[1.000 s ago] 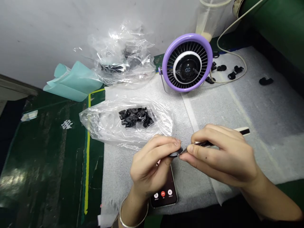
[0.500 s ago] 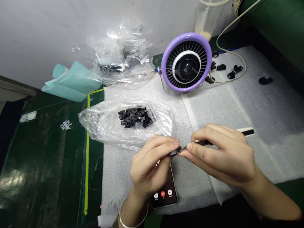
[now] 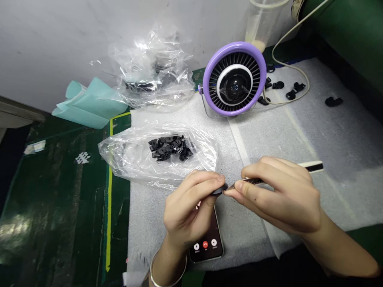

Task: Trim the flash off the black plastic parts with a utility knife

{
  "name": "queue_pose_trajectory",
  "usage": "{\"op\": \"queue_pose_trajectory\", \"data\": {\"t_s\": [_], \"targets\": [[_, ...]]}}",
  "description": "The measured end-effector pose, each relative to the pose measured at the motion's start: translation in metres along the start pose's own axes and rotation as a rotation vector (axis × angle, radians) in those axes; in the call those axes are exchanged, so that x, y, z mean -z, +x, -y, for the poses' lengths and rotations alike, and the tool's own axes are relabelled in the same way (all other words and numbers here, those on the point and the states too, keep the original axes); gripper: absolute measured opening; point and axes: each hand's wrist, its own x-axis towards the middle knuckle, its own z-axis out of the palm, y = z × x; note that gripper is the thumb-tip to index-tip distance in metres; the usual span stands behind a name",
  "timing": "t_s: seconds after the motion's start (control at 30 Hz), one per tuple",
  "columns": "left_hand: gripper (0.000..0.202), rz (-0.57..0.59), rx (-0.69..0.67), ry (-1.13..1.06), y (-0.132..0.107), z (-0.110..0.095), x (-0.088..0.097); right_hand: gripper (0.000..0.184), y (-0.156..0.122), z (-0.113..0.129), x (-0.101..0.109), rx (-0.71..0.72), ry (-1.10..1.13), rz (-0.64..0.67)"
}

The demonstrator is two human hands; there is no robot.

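Fingers of the left hand (image 3: 190, 211) pinch a small black plastic part (image 3: 218, 191) by its edge, while the fingers of the right hand (image 3: 278, 197) are closed around a slim steel-tipped tool (image 3: 257, 181) with a black-and-white handle. The tool's tip sits at the part, though this view cannot settle whether they touch. The held part is just above a smartphone (image 3: 206, 253), which lies on a grey foam sheet (image 3: 302, 135) under the left hand and shows a call screen.

The grip on the part looks like the weak point: so small a piece could spring from the fingertips if the tip slips or presses too hard, then get lost among the near-matching loose pieces. The sharp tip could also slip and jab a finger, or scratch the part.

There are two hands, one tool, one held part and one phone. One clear plastic bag (image 3: 128, 155) holds a heap of black parts (image 3: 169, 147), too tangled to count. A second clear bag (image 3: 152, 52) lies further off with dark contents. There is one purple-rimmed fan (image 3: 235, 78), and about seven black pieces (image 3: 278, 85) lie scattered to its right.
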Motion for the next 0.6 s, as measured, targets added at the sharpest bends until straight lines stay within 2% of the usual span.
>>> {"op": "queue_pose_trajectory", "data": {"t_s": [0.33,0.6], "targets": [[0.034,0.001,-0.038,0.058,0.0006,0.0011,0.0017,0.019,0.0009,-0.0016,-0.0055,0.004,-0.015,-0.025],[0.033,0.007,-0.023,0.076,0.0004,0.0007,0.0011,0.016,0.0004,-0.0008,-0.0030,0.001,0.029,0.003]]}}
